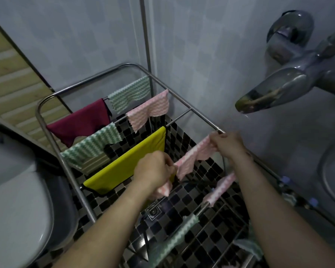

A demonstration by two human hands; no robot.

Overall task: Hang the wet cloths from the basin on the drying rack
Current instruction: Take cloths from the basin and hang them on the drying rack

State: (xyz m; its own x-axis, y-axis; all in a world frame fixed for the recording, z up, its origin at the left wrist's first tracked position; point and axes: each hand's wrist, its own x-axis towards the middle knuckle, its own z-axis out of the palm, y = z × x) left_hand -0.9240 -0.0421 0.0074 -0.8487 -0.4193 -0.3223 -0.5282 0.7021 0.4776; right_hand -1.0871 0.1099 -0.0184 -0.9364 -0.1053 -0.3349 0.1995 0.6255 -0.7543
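left hand (155, 169) pinched one end of pink cloth (190, 159) | right hand (227, 145) gripped other end | cloth stretched over rack (46, 130), just beside yellow cloth (128, 161) | risk: wet cloth probably slides off rail if draped unevenly

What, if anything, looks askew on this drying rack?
The near pink cloth and near green cloth sit bunched into narrow strips, not spread like the yellow cloth. The held pink cloth is just mid-hanging.
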